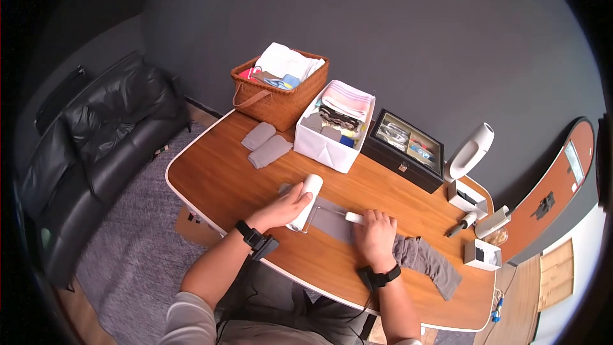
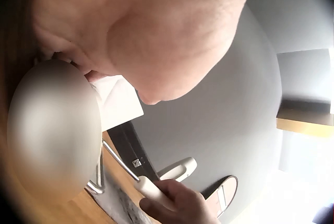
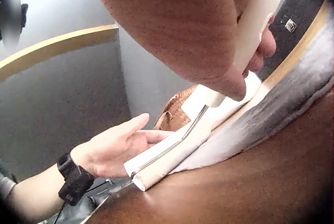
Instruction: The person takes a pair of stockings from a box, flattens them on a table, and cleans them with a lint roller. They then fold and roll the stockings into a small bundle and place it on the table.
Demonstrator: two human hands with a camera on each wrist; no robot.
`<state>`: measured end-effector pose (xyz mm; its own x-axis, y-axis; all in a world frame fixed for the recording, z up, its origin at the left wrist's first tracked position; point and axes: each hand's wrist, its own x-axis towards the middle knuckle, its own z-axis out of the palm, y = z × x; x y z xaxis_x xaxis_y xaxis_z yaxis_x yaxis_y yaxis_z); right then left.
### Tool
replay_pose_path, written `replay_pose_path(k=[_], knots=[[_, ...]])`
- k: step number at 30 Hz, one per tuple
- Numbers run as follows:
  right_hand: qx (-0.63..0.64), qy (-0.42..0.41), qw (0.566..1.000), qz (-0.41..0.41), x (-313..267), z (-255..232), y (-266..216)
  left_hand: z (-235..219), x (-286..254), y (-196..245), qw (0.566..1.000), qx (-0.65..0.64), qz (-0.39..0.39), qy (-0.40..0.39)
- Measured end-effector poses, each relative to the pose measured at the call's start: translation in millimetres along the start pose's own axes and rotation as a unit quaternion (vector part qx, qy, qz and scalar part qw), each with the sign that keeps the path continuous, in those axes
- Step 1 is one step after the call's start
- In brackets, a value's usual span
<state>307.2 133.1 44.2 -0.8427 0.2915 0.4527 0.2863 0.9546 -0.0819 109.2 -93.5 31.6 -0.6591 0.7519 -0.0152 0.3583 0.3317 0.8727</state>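
Observation:
My right hand (image 1: 375, 236) grips the white handle (image 1: 354, 218) of a lint roller, its fingers curled round it. The roller's white cylinder (image 1: 305, 203) lies at the left end of a long grey garment (image 1: 335, 220), shaped like a stocking or legging. Flat under the roller's wire arm, the cloth turns bunched and wrinkled right of my right hand. My left hand (image 1: 281, 207) is at the cylinder's far-left side; in the right wrist view, the left hand (image 3: 117, 148) shows extended fingers right beside it and a raised thumb. In the left wrist view, the cylinder (image 2: 55, 130) looms blurred and close.
Two grey folded cloth pieces (image 1: 268, 145) lie left, before a wicker basket (image 1: 281, 99) of clothes. Beside it stand a white fabric bin (image 1: 324, 150) of folded clothes and a black glass-lidded case (image 1: 403, 169). Small white boxes (image 1: 479, 255) and an oval mirror (image 1: 549, 198) stand right.

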Motion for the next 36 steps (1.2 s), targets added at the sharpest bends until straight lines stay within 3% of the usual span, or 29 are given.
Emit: replay_pose_path(k=[8,12,16,25,28,32,36], knots=[[0.004,0.028,0.999,0.028,-29.2,-32.0,37.7,6.2,-0.8,-8.7,0.994,0.088,-0.028,-0.065],[0.058,0.01,0.998,0.028,-27.3,-24.9,39.6,11.5,-1.3,-5.6,0.99,0.118,-0.032,-0.073],[0.175,0.013,0.984,-0.021,-26.3,-11.6,38.3,14.7,-1.0,-12.8,0.991,0.117,-0.048,-0.045],[0.159,0.011,0.987,0.024,-43.3,-38.6,77.3,4.8,-4.7,1.9,0.972,0.212,-0.075,-0.076],[0.182,0.029,0.982,0.032,-43.5,-28.7,74.7,15.3,-12.4,16.8,0.971,0.237,-0.025,-0.034],[0.216,0.038,0.976,0.015,-43.9,-19.4,67.1,26.9,-19.0,31.4,0.987,0.102,0.023,-0.124],[0.181,0.016,0.983,0.037,-45.9,-32.6,70.7,23.2,-14.5,20.5,0.99,0.085,-0.023,-0.11]])
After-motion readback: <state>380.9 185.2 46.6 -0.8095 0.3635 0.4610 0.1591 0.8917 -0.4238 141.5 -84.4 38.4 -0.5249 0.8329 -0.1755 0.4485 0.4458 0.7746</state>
